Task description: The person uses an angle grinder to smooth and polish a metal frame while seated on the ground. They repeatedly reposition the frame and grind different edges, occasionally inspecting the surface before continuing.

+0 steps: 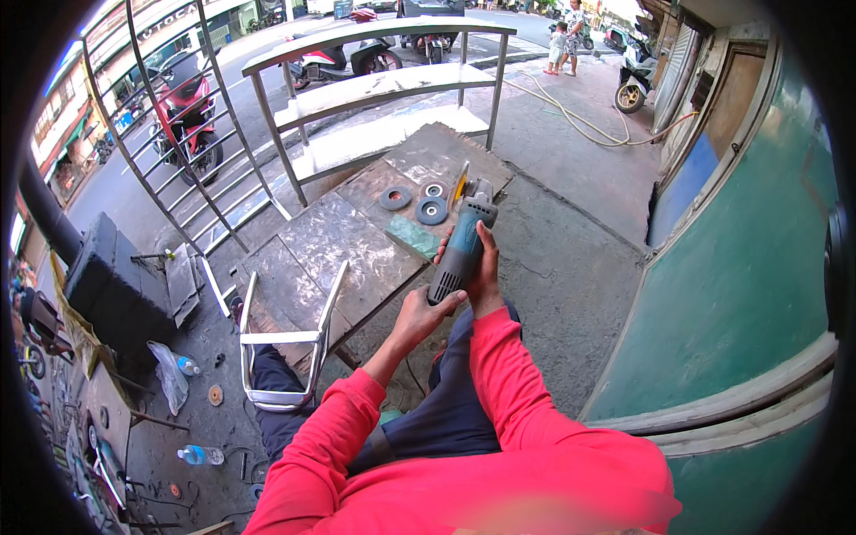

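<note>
Both hands are gripping the angle grinder above the counter: left hand fingers clamped at its tail, right hand wrapping the body. The yellow disc is seemingly hanging near loose discs; contact could fling them.

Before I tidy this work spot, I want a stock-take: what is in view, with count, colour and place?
Angle grinder: one, teal and grey, held over the worktop's near edge.
Grinding discs: three, dark grey, on the worktop beside the grinder head.
Worktop: one, worn grey-brown, centre.
Steel frame: one, silver, leaning at the worktop's near left corner.
Steel rack: one, silver, behind the worktop.
Plastic bottles: two, clear with blue, on the ground at left.
Motorbike: one, red, behind the bars, upper left.
Left hand: one, at the grinder's rear end.
Right hand: one, gripping the grinder body.
</note>
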`<action>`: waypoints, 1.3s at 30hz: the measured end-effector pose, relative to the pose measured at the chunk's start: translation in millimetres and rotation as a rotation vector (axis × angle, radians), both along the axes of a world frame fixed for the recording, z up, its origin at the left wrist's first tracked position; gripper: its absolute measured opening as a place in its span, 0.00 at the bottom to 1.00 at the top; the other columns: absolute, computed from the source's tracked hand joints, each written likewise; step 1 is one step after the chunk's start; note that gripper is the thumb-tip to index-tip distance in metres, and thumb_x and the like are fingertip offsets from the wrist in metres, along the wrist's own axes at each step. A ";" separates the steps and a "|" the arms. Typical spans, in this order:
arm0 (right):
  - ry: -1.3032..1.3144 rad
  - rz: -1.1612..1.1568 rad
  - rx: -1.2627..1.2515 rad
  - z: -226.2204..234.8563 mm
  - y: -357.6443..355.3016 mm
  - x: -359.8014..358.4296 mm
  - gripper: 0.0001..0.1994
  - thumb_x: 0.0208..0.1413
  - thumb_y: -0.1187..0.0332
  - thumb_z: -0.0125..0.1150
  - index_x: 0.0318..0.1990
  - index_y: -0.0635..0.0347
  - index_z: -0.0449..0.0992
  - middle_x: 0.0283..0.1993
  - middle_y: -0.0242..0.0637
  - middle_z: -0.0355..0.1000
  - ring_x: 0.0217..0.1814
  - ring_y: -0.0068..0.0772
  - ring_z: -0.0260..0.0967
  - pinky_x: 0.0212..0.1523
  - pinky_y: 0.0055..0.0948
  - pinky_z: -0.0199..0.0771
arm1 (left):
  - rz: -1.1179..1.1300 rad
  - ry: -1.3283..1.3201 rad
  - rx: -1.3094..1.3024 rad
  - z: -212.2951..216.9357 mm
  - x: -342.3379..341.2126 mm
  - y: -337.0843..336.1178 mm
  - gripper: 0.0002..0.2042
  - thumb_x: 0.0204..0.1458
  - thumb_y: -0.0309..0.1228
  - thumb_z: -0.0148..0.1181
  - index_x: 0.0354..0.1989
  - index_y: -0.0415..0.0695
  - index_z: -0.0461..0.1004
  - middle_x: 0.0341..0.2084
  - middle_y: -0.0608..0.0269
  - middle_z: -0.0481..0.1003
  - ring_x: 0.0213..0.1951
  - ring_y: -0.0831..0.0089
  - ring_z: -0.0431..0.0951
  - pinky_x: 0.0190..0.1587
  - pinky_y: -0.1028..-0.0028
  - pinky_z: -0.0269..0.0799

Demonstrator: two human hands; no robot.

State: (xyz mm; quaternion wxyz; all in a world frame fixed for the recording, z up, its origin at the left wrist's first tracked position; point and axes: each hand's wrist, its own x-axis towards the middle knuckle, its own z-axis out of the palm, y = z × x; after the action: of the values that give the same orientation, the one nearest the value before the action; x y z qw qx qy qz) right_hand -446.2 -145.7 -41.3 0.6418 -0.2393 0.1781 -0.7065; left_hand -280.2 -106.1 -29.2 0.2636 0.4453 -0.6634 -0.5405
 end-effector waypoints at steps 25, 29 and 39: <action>0.541 0.042 0.011 31.0 12.2 35.6 0.31 0.50 0.47 0.63 0.47 0.67 0.66 0.34 0.47 0.74 0.32 0.38 0.76 0.35 0.34 0.79 | -0.217 0.510 0.112 -39.8 33.1 3.1 0.28 0.40 0.19 0.62 0.54 0.39 0.62 0.35 0.64 0.70 0.37 0.77 0.70 0.41 0.76 0.67; 0.456 0.164 -0.087 34.0 3.3 44.6 0.31 0.50 0.44 0.61 0.45 0.67 0.70 0.35 0.46 0.75 0.35 0.37 0.76 0.38 0.33 0.77 | -0.148 0.470 -0.062 -31.9 42.7 -9.6 0.31 0.41 0.18 0.61 0.58 0.38 0.59 0.42 0.64 0.69 0.45 0.77 0.67 0.48 0.75 0.65; 0.399 0.149 0.271 -8.4 -12.6 31.6 0.26 0.45 0.52 0.65 0.42 0.66 0.68 0.30 0.45 0.73 0.27 0.37 0.75 0.30 0.35 0.79 | -0.233 0.350 0.253 -63.1 27.3 -14.7 0.17 0.43 0.20 0.59 0.43 0.40 0.64 0.25 0.64 0.70 0.21 0.76 0.69 0.21 0.75 0.64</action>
State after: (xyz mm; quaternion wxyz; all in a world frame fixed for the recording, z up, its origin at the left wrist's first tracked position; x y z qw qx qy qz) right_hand -414.6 -158.2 -49.7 0.6703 -0.2984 0.3761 -0.5658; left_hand -252.8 -120.8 -92.3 0.2524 0.2947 -0.5817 -0.7149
